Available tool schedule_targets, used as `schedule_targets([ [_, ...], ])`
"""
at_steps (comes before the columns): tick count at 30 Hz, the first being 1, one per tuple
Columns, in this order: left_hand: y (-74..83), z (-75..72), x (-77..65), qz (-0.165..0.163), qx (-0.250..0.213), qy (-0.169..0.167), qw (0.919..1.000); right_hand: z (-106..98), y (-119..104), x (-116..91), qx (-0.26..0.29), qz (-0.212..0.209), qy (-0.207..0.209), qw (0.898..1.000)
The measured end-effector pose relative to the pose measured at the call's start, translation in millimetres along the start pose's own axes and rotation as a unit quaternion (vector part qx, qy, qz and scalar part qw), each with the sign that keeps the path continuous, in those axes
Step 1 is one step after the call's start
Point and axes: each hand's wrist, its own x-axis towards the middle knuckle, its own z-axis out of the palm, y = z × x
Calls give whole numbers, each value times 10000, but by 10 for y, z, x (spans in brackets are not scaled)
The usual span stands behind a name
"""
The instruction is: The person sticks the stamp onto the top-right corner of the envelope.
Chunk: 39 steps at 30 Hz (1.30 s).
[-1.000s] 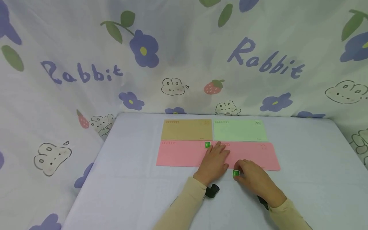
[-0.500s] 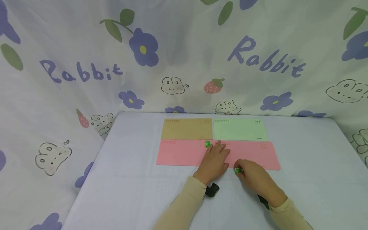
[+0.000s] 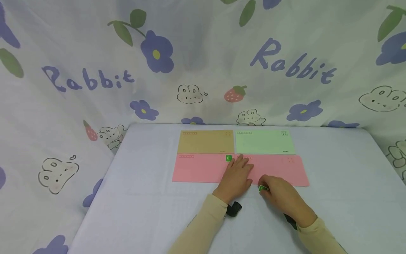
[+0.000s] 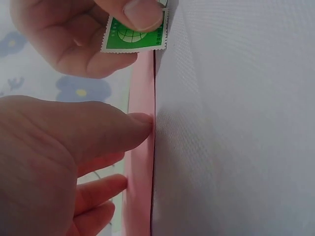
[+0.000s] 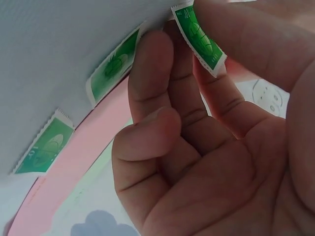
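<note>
My left hand (image 3: pixel 234 180) rests on the pink paper with its fingers spread, over where two pink envelopes meet. A green postage stamp (image 3: pixel 229 158) lies at the upper right corner of the left pink envelope (image 3: pixel 198 171), just beyond the left fingertips. At the front edge of the right pink envelope (image 3: pixel 272 167), my right hand (image 3: pixel 282 195) pinches another green postage stamp (image 5: pixel 199 39) with its thumb and fingers. That stamp looks tilted and slightly bent. In the right wrist view, two more green stamps, one nearer (image 5: pixel 115 64) and one farther (image 5: pixel 47 145), show beside the pink edge.
A brown envelope (image 3: pixel 206 143) and a light green envelope (image 3: pixel 264 143) lie side by side behind the pink ones. White cloth covers the table (image 3: pixel 139 204). A patterned curtain (image 3: pixel 203 63) hangs at the back. Black wrist gear (image 3: pixel 234 209) sits under the left wrist.
The stamp at my right fingertips has tilted and shifted a little away and to the right as the thumb closed over it. My left hand has stayed in place.
</note>
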Motion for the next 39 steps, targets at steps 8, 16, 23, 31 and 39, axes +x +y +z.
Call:
schedule_targets([
  [8, -4, 6, 9, 29, 39, 54, 10000, -22, 0, 0, -186, 164, -177, 9995],
  [16, -6, 0, 2, 57, 43, 90, 9999, -39, -9, 4, -167, 174, -104, 9997],
  [23, 0, 1, 8, 9, -10, 50, 10000, -74, 8, 9, -4, 294, -54, 9996],
  [31, 4, -6, 4, 17, 57, 49, 10000, -102, 28, -3, 67, 203, 204, 9996],
  [39, -3, 15, 9, 0, 17, 42, 10000, -141, 56, -7, 171, 244, 299, 9991],
])
